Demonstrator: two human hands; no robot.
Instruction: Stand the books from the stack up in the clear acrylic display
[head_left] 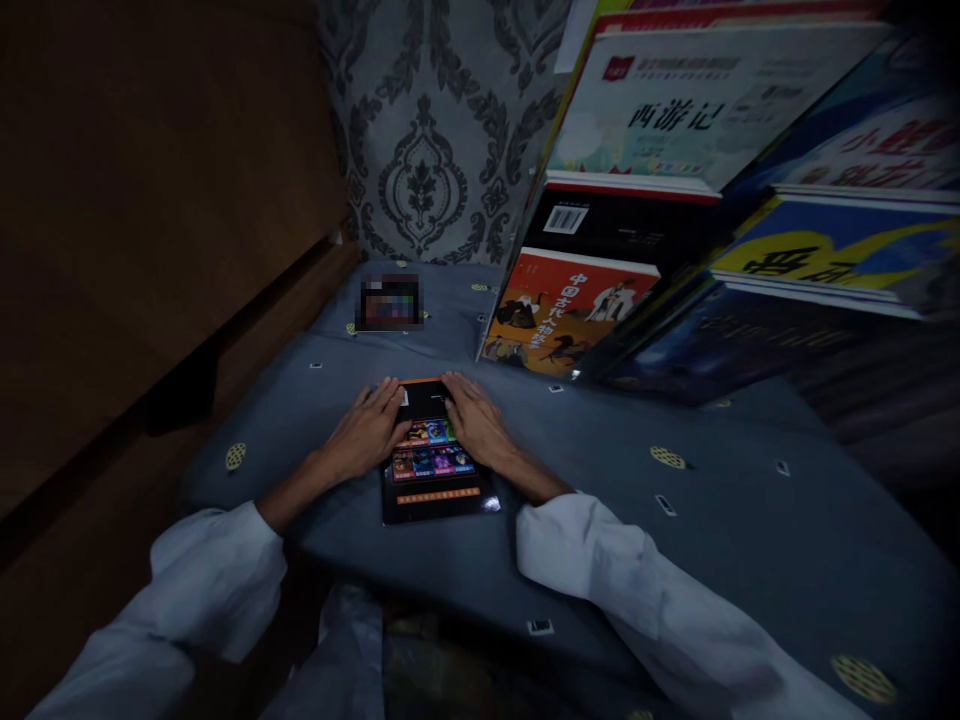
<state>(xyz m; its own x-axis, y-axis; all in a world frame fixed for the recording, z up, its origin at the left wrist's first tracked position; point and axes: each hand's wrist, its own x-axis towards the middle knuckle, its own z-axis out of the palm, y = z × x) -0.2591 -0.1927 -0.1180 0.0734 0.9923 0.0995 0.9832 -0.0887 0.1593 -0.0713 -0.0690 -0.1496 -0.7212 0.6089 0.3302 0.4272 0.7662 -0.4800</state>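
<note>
A thin dark book (439, 505) lies flat on the blue-grey cloth, with rows of small colourful pictures and an orange strip on its cover. My left hand (369, 430) rests on its far left part, fingers stretched forward and fairly close together. On the opposite side, my right hand (478, 425) lies along the far right part, its fingers also extended. Both palms face down, and neither hand is wrapped around the book. Part of the upper cover is hidden under the fingers.
To the right stands a rack of upright books, among them an orange-red book (566, 315) and a white book (697, 110). A blurred-out dark rectangular item (389, 303) lies beyond my hands. A brown wooden panel (165, 200) borders the left, patterned wallpaper (424, 180) the back.
</note>
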